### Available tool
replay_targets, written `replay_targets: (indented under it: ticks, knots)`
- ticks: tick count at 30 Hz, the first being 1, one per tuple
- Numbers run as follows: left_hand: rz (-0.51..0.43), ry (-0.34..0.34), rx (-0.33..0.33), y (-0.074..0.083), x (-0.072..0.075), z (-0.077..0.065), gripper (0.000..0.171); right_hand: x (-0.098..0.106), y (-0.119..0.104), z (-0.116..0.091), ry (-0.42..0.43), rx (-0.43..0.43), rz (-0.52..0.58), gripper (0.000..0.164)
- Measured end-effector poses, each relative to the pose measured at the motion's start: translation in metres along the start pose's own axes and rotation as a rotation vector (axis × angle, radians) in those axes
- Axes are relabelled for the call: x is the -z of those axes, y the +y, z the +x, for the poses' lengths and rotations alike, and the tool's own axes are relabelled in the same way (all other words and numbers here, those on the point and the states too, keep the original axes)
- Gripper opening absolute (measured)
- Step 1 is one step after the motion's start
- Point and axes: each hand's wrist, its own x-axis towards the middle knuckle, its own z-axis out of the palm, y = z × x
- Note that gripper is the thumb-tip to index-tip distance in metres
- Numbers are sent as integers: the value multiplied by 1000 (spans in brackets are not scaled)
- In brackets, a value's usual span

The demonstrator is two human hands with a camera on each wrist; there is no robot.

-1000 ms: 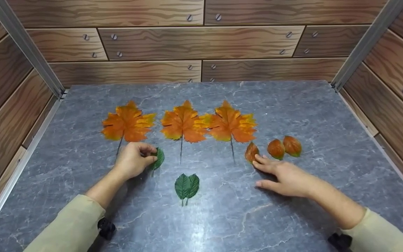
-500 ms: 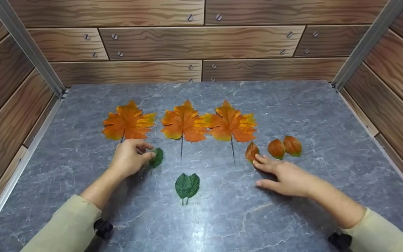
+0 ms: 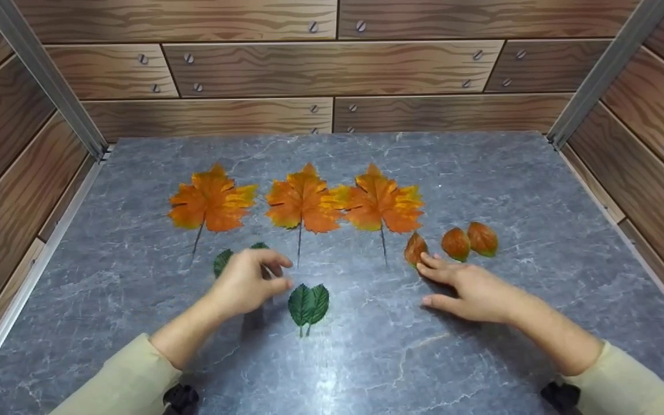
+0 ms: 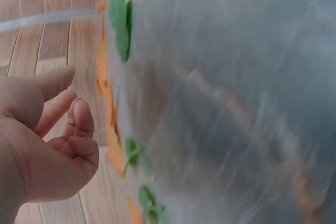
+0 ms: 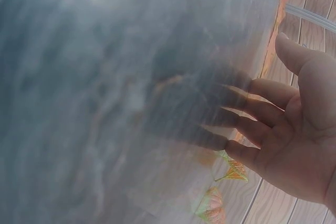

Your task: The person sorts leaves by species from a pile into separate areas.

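In the head view my left hand (image 3: 245, 283) hovers just left of a pair of dark green leaves (image 3: 309, 305) that overlap on the table. Its thumb and fingers are apart and hold nothing. Partly hidden behind it lie a green leaf (image 3: 222, 263) on the left and another green leaf (image 3: 259, 246). My right hand (image 3: 470, 291) lies with fingers extended, its fingertips touching a small brown-orange leaf (image 3: 415, 249). Just beyond that hand are two more small leaves, a brown one (image 3: 455, 244) and a brown one with a greenish tip (image 3: 483, 239).
Across the back of the grey marbled table (image 3: 366, 369) lie a left orange maple leaf (image 3: 211, 202), a middle one (image 3: 303, 202) and a right one (image 3: 381, 202), stems toward me. The last two touch. Wood-patterned walls (image 3: 332, 69) enclose the far side and both flanks.
My left hand has let go of a green leaf, leaving it below the left maple leaf, and moved right and nearer to the green pair. The right hand has stayed put.
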Motion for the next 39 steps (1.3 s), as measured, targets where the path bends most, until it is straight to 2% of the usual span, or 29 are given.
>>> replay_targets:
  ticks: [4,7,12,17,27,35,39]
  knots:
    - [17,-67,-37,-4,-13,-5,29,0,-1,0,7,1,-7,76]
    - [36,-96,-42,-6,-20,-9,34,1,-2,0,10,1,-15,76]
    - [109,-91,-54,-8,-27,-11,44,2,-3,0,-4,-11,-20,77]
    - [169,-79,-86,-8,-31,-11,43,3,-3,0,-9,-10,-22,78]
    - [150,-74,-82,-6,-32,-12,40,3,-3,0,-11,-11,-19,78]
    - [94,-48,-96,-9,-31,-13,40,1,-3,-1,0,-9,-19,76]
    - [62,-67,-72,-10,-29,-12,41,1,-3,-1,3,-9,-19,76]
